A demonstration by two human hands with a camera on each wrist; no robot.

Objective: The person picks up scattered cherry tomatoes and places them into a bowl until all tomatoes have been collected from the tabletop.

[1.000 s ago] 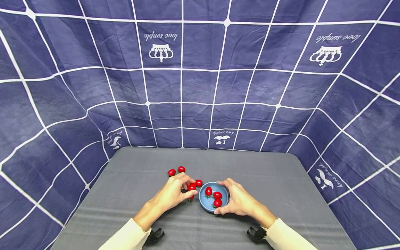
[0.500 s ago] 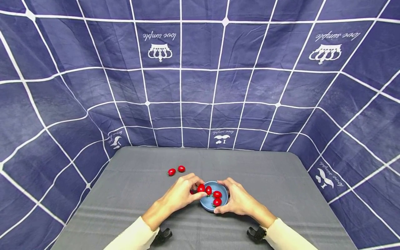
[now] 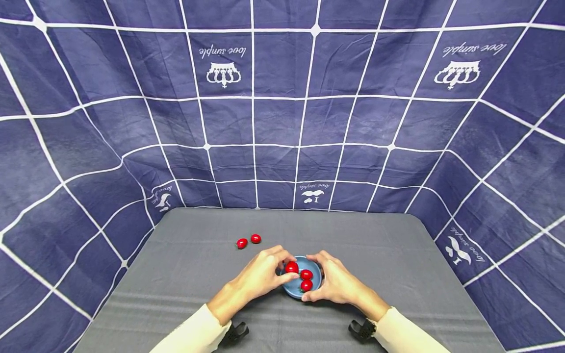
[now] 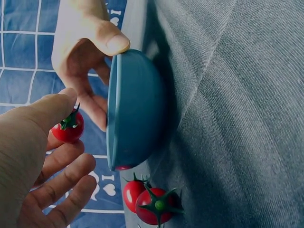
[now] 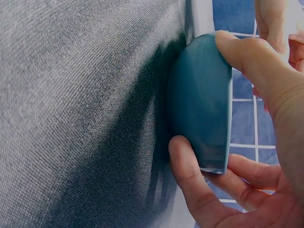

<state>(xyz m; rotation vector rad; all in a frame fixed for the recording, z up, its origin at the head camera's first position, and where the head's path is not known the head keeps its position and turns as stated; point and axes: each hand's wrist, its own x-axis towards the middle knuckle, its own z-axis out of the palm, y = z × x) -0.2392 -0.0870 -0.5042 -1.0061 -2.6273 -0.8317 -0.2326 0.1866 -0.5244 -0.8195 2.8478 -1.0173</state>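
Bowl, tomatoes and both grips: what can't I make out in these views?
Both wrist views: how the tomatoes in the bowl lie, hidden by its wall.
Head view: part of the bowl's left side, behind the left grip.
Right wrist view: part of the left grip, cut off by the right edge and hidden by the right grip.

I see green-topped oval red tomatoes (image 3: 255, 239), a round blue bowl (image 4: 140, 109) and grey tabletop fabric (image 3: 353, 238). My navy cloth backdrop (image 3: 278, 120) is white-gridded

bright head view, dimmer wrist views, dark shadows (image 5: 135, 123)
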